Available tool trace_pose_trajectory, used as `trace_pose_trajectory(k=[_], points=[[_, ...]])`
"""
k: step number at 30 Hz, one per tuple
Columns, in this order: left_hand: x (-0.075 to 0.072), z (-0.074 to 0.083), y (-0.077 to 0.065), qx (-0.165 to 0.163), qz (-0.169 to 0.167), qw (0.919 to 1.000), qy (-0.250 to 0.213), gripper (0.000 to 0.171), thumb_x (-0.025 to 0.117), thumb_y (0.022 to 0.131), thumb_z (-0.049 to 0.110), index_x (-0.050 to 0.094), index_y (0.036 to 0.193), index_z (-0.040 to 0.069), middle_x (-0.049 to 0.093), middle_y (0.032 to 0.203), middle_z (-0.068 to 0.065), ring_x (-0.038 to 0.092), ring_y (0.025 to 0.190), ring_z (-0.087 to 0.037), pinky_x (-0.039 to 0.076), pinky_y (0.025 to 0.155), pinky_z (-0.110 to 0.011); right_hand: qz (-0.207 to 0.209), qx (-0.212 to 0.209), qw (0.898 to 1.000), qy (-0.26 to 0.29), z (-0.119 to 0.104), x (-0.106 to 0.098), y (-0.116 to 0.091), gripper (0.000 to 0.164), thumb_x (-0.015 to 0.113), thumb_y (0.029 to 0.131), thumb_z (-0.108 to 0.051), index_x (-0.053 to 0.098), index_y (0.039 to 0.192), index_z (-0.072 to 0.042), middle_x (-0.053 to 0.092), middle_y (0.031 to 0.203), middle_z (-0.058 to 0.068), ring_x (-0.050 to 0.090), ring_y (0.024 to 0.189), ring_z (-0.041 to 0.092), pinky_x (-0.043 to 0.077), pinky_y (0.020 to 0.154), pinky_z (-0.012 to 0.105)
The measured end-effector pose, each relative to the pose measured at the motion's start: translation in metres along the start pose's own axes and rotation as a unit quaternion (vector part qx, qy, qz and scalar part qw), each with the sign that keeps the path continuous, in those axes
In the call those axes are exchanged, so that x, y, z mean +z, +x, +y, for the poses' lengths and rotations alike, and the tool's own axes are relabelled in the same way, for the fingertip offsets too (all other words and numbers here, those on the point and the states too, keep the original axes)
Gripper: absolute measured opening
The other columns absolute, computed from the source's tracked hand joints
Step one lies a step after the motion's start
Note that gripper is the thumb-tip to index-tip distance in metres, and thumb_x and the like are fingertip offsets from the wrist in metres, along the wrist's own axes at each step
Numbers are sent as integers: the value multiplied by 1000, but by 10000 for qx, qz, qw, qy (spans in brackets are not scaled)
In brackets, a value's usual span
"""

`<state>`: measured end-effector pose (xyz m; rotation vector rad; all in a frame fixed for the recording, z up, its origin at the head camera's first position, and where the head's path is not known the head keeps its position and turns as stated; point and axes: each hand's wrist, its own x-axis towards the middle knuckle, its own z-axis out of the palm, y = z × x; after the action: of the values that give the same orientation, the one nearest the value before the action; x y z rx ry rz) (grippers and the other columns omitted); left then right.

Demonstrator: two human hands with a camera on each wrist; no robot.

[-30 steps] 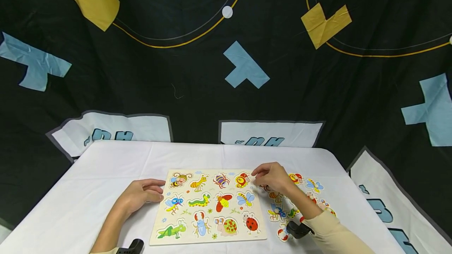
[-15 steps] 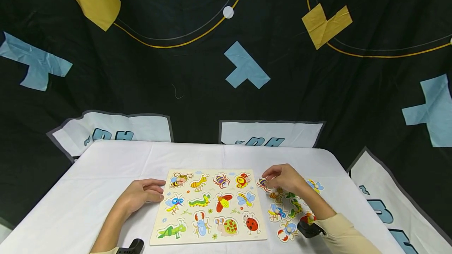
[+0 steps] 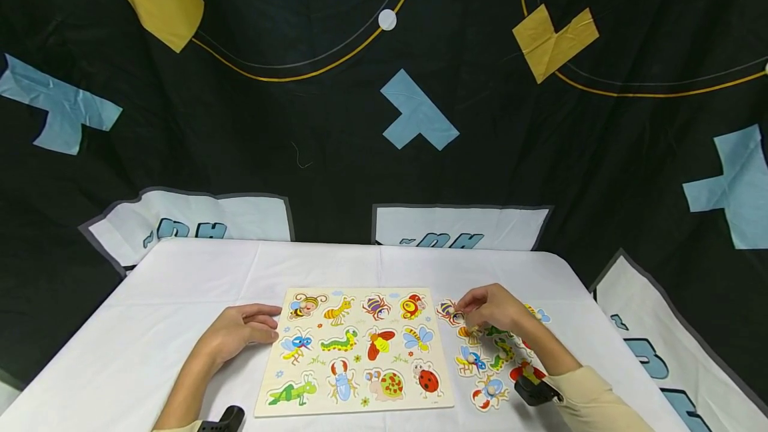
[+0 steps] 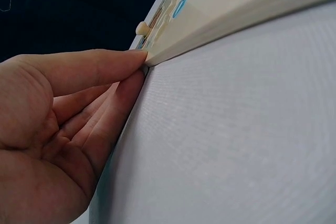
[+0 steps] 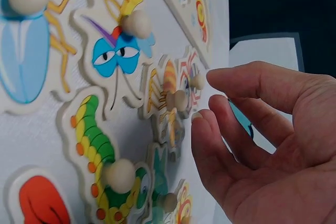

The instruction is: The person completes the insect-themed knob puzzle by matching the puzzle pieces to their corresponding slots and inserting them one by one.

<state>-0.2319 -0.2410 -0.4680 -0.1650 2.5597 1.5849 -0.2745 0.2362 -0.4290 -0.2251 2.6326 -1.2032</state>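
Observation:
My left hand [image 3: 237, 331] rests beside the left edge of a wooden insect puzzle board [image 3: 372, 404]; in the left wrist view its fingertips touch the board's edge [image 4: 210, 38]. My right hand [image 3: 492, 307] hovers over loose knobbed pieces to the right of the board. Nearest its fingertips is a spider piece [image 3: 447, 312], whose wooden knob [image 5: 197, 81] stands just apart from them in the right wrist view. No piece is between the fingers there. Partly below the hand lies a striped orange insect piece [image 3: 468, 335].
Around the right hand lie a blue-eyed mosquito piece [image 3: 470, 361], a caterpillar piece [image 3: 503, 355], a blue beetle piece [image 3: 489, 392] and a red-winged piece [image 3: 527, 373]. Others are partly hidden by the arm. A white cloth [image 3: 198, 292] covers the table.
My right hand has moved from beside the board's upper right corner to the right, over the loose pieces. The spider piece now shows more fully. My left hand has stayed put.

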Motion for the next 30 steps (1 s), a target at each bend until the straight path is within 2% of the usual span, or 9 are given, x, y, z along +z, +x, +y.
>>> trace_pose_trajectory(k=[9, 30], points=[[0, 1, -1, -54, 15, 10000, -34, 59, 82, 66, 12, 63, 121, 4, 69, 91, -5, 63, 83, -15, 45, 76, -27, -250, 50, 9995, 199, 13, 0, -2, 26, 78, 66, -3, 72, 91, -4, 66, 82, 9, 56, 68, 17, 48, 61, 31], [1, 1, -1, -72, 30, 10000, -3, 59, 82, 67, 14, 63, 122, 5, 68, 91, -4, 62, 84, -16, 45, 77, -28, -250, 64, 9996, -69, 19, 2, -3, 19, 77, 67, -3, 73, 85, -8, 65, 76, 3, 55, 69, 16, 44, 63, 30]])
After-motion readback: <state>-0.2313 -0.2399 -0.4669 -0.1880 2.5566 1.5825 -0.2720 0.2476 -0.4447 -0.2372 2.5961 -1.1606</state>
